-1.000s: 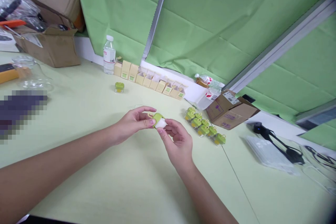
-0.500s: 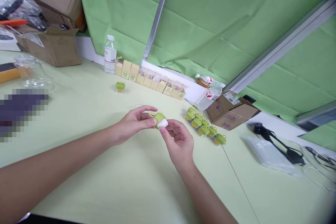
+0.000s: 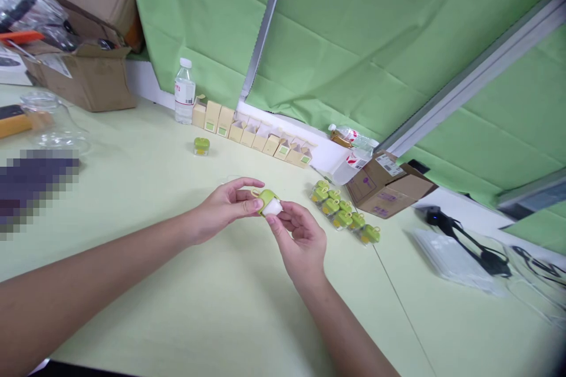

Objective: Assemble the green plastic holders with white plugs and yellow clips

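Observation:
Above the pale green table [image 3: 221,306], my left hand [image 3: 223,206] pinches a small green item with a loop [image 3: 266,197] between thumb and fingers. My right hand [image 3: 298,235] meets it from the right, its fingertips closed on the white part [image 3: 273,207] that sticks out of the green item. Both hands hold the same piece just above the tabletop. A row of several similar green pieces [image 3: 345,212] lies to the right of my hands. One more green piece [image 3: 201,146] stands alone farther back on the left.
A water bottle [image 3: 184,92] and a line of small tan boxes [image 3: 252,132] stand along the back wall. Cardboard boxes sit at back left [image 3: 84,79] and right [image 3: 384,185]. A glass jar [image 3: 50,123] is at the left; black cables [image 3: 469,241] and plastic bags [image 3: 451,259] lie at the right.
Almost nothing differs. Both hands keep holding the green and white piece in the same spot, with only slight shifts of the fingers.

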`<act>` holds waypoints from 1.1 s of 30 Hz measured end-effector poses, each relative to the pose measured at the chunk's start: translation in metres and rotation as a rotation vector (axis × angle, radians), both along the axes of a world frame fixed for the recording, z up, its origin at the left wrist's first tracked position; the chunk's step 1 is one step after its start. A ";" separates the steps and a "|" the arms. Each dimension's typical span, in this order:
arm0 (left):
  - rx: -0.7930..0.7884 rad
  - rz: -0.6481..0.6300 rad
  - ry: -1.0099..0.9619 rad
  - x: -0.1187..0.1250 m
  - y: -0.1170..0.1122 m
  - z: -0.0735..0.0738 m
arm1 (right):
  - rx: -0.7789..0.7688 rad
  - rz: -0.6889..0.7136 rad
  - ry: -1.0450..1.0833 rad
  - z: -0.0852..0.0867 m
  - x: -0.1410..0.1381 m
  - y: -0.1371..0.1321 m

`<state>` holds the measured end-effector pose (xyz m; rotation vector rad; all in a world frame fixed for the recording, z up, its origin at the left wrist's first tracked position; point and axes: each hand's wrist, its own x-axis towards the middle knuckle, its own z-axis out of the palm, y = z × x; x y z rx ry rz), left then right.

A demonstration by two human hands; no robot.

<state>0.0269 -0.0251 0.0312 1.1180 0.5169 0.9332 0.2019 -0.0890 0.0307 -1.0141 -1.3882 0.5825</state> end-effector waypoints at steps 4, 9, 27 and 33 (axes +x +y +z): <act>-0.004 0.000 -0.019 0.000 -0.001 0.001 | -0.005 0.001 0.010 0.001 0.000 0.000; 0.001 -0.002 -0.020 0.000 -0.001 0.001 | 0.008 -0.009 0.003 0.001 0.000 0.000; 0.097 -0.083 -0.028 0.001 -0.002 0.005 | -0.158 -0.017 -0.006 0.002 0.002 -0.001; 0.029 -0.098 -0.046 -0.001 0.002 0.003 | -0.245 0.053 0.163 0.008 0.000 0.003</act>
